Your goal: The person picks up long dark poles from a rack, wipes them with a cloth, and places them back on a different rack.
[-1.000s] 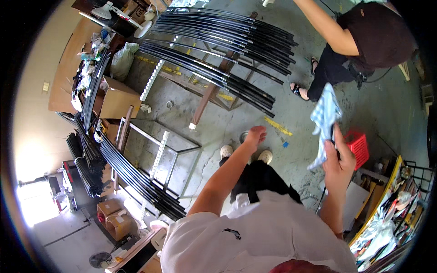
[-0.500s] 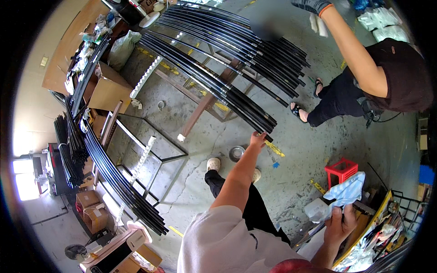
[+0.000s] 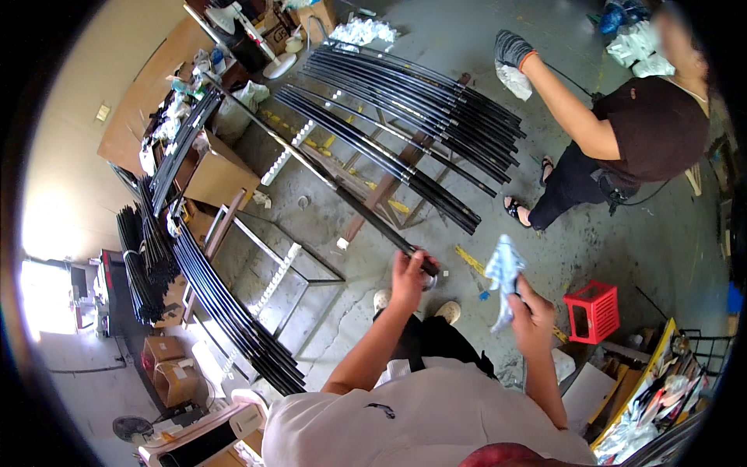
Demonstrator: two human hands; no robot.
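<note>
My left hand [image 3: 406, 282] is closed round a long black pole [image 3: 354, 204] close to its near end. The pole slants away to the far left, apart from a row of similar black poles [image 3: 424, 185] on a low rack. My right hand [image 3: 534, 317] grips a crumpled light blue cloth [image 3: 505, 265], held up to the right of the pole's end. Beyond the row, a larger spread of black poles [image 3: 436, 101] lies on the same rack. A metal bowl on the floor is mostly hidden behind my left hand.
A person in dark clothes [image 3: 646, 128] stands at the right, a grey glove [image 3: 513, 50] on one hand. More poles [image 3: 233, 307] rest on a metal frame at the left. A red plastic stool [image 3: 591, 311] and a yellow-edged bin [image 3: 634, 389] stand at the lower right.
My left hand has drawn one pole off the row, toward me and to the left. My right hand has brought the cloth up and inward. The other person's arm has lowered slightly.
</note>
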